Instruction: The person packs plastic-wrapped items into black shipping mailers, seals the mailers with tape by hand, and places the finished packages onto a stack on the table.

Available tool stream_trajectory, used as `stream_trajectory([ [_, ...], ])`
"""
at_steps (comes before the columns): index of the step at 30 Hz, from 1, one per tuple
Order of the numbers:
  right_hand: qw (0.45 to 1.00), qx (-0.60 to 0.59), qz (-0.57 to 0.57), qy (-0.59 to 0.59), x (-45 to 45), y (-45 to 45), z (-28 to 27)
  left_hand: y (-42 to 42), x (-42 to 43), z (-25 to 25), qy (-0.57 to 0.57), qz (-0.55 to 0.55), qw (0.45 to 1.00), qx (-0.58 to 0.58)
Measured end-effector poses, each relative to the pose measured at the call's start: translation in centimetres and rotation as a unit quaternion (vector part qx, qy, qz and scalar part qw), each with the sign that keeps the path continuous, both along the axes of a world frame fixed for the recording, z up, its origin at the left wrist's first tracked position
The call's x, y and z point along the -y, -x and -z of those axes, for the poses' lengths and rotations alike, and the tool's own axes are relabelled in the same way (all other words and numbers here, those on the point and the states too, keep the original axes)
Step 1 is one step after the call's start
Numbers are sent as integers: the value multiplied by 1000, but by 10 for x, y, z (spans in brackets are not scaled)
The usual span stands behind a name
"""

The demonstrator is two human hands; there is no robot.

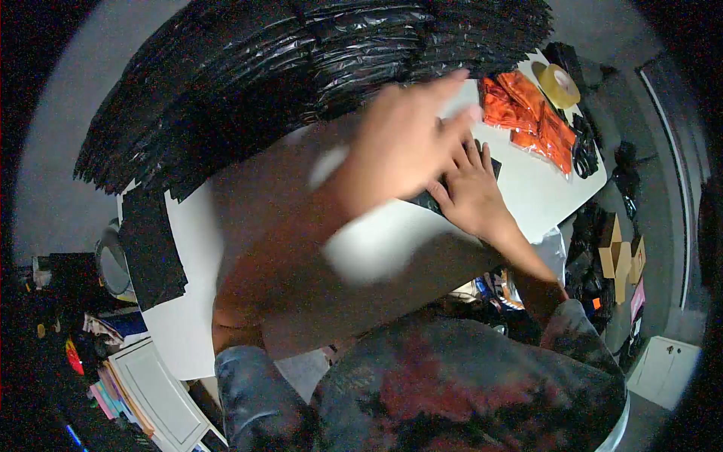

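My left hand (403, 147) is raised over the white table (538, 200), blurred by motion. Its fingers look stretched out and apart, and nothing shows in it. My right hand (474, 192) lies flat with spread fingers on a dark flat item (425, 200), perhaps a black plastic packet. Both hands hide most of that item. Behind them rises a large heap of shiny black plastic packets (361, 53), stacked in rows. Right of my hands lie orange items in clear plastic (538, 124).
A roll of yellowish tape (559, 85) and a coiled black cord (584, 151) sit near the table's right edge. A black flat piece (152, 248) hangs over the left edge. An open cardboard box (619, 256) and a white cabinet (162, 392) stand beside the table.
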State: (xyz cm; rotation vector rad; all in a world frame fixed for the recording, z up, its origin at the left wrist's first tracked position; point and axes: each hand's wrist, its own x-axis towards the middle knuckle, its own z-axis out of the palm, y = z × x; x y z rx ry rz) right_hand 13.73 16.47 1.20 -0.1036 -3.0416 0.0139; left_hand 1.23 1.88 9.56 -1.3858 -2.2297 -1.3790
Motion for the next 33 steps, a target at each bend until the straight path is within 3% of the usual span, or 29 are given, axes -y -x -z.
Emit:
stream_trajectory([
  [1, 999, -1, -32, 18, -6, 0, 2, -16, -10, 12, 21, 44, 998, 49],
  [3, 987, -88, -62, 123, -9, -2, 11, -51, -35, 63, -40, 47, 997, -34],
  [4, 980, -174, -67, 64, -8, 2, 26, -58, -38, 67, 89, 49, 990, -98],
  [5, 991, -118, -22, -61, -9, 3, 35, -63, -41, 72, 216, 50, 962, -161],
  [6, 993, -89, -9, -78, -6, 5, 34, -67, -48, 93, 40, 67, 997, 16],
  [17, 991, -41, 1, -124, -1, 1, 16, -63, -44, 99, 88, 64, 993, -54],
  [20, 998, -54, -15, -35, -6, -7, 11, -61, -45, 95, 97, 79, 991, -42],
  [22, 997, -69, -26, 32, -5, -13, 11, -61, -45, 92, 13, 113, 993, -38],
  [28, 970, -131, -41, 201, -17, -27, -1, -56, -41, 66, -51, 214, 975, -41],
  [31, 984, -110, 56, 130, -10, -44, -3, -54, -43, 69, -47, 241, 969, -30],
  [33, 986, -78, 78, 122, -11, -46, 5, -51, -49, 80, 33, 226, 974, 6],
])
